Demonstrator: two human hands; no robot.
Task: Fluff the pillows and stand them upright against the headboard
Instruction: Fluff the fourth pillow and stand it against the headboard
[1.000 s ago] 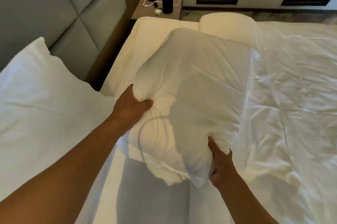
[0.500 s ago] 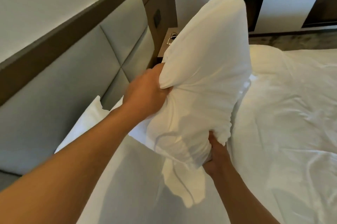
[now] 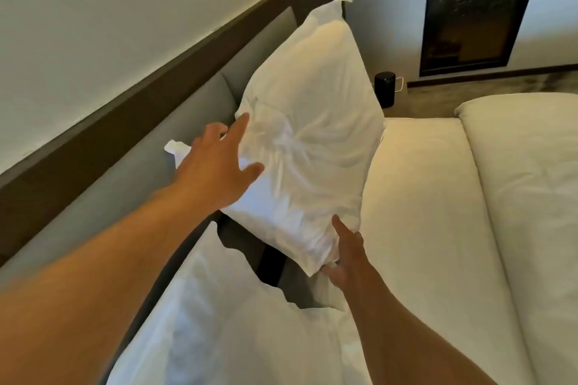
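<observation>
A white pillow [image 3: 309, 134] stands tilted on one corner against the grey padded headboard [image 3: 125, 184]. My left hand [image 3: 215, 168] lies flat on the pillow's left side with fingers spread. My right hand [image 3: 347, 253] touches the pillow's lower corner with fingers extended; its fingertips under the corner are partly hidden. A second white pillow [image 3: 219, 322] lies near me at the lower left, leaning at the headboard.
The white mattress [image 3: 422, 228] stretches right of the pillow, with a folded white duvet [image 3: 525, 181] along the far right. A black cylinder [image 3: 385, 93] with a white cable stands on the nightstand behind the bed. A dark panel [image 3: 469, 9] is on the far wall.
The pillow went from lying on the bed, to lifted in both clenched hands, to leaning on the headboard. Both hands have loosened, and the left now rests flat.
</observation>
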